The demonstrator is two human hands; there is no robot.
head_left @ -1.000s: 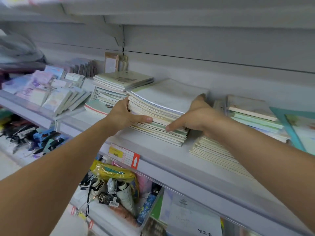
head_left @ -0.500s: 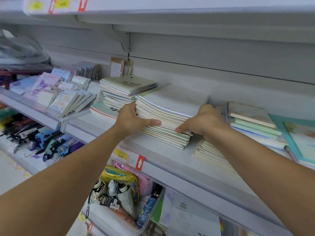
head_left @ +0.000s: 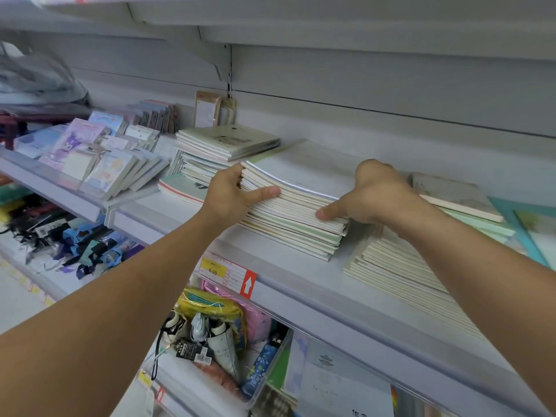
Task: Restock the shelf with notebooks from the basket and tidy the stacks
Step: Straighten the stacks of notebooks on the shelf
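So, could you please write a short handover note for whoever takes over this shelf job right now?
Left hand: grips the left end of the middle notebook stack, thumb along its front edge.
Right hand: holds the stack's right end, thumb on the front edge.
The stack sits on the shelf between a taller pile on the left and a lower stack on the right.
Done: notebooks are on the shelf.
Left: square the middle stack, whose layers are still uneven. The basket is out of view.
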